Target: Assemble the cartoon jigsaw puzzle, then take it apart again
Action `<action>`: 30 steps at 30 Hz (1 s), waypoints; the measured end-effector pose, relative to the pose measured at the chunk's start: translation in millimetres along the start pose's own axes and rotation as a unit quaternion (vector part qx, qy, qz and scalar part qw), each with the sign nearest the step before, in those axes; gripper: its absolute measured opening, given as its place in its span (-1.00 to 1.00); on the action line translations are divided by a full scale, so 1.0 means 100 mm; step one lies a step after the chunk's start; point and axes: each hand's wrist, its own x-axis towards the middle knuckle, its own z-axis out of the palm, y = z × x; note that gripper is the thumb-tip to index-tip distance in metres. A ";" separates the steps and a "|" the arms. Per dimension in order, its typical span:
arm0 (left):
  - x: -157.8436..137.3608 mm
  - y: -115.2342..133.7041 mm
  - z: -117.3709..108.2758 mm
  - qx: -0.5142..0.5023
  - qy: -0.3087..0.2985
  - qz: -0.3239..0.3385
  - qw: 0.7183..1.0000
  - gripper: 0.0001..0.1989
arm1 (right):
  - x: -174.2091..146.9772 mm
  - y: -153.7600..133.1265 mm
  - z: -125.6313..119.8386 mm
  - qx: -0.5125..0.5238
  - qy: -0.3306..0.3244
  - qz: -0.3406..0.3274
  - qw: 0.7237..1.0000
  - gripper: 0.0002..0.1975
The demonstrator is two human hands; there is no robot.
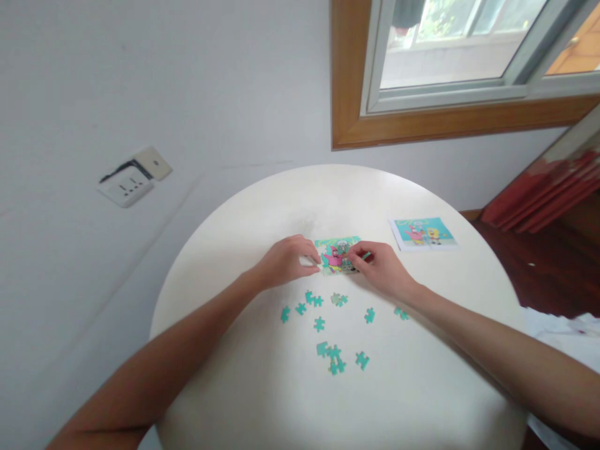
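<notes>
We risk splitting puzzle (334, 257) if right hand (382, 265) presses unevenly; right forearm (462, 319) could sweep loose pieces (402, 313) beside it. Puzzle lies on surface (257, 400) between hands: left hand (285, 259) grip apart at left edge; right grip over right part, clamped or not, we cannot tell.

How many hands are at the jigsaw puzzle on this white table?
2: the left hand at the left edge of the jigsaw puzzle, and the right hand over its right side. None seem hidden.
</notes>
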 end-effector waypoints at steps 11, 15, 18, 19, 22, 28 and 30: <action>-0.01 -0.08 0.02 -0.023 -0.038 0.012 0.999 -0.95 | -0.12 -0.02 0.02 -0.206 -0.095 -0.154 0.962 -0.62; -0.02 -0.09 0.05 -0.023 -0.048 0.012 0.999 -0.94 | -0.14 -0.03 0.03 -0.220 -0.097 -0.160 0.957 -0.63; -0.01 -0.09 0.07 -0.018 -0.055 0.012 0.998 -0.94 | -0.14 -0.03 0.03 -0.229 -0.106 -0.166 0.953 -0.64; -0.01 -0.09 0.08 -0.017 -0.057 0.013 0.998 -0.94 | -0.14 -0.03 0.03 -0.231 -0.108 -0.168 0.952 -0.65; -0.01 -0.09 0.09 -0.015 -0.057 0.012 0.998 -0.93 | -0.14 -0.03 0.04 -0.234 -0.108 -0.171 0.951 -0.66; -0.02 -0.08 0.07 -0.014 -0.070 0.006 0.997 -0.95 | -0.14 -0.03 0.05 -0.235 -0.104 -0.172 0.951 -0.67; -0.02 -0.08 0.06 -0.017 -0.073 0.004 0.997 -0.95 | -0.14 -0.03 0.05 -0.234 -0.106 -0.171 0.951 -0.67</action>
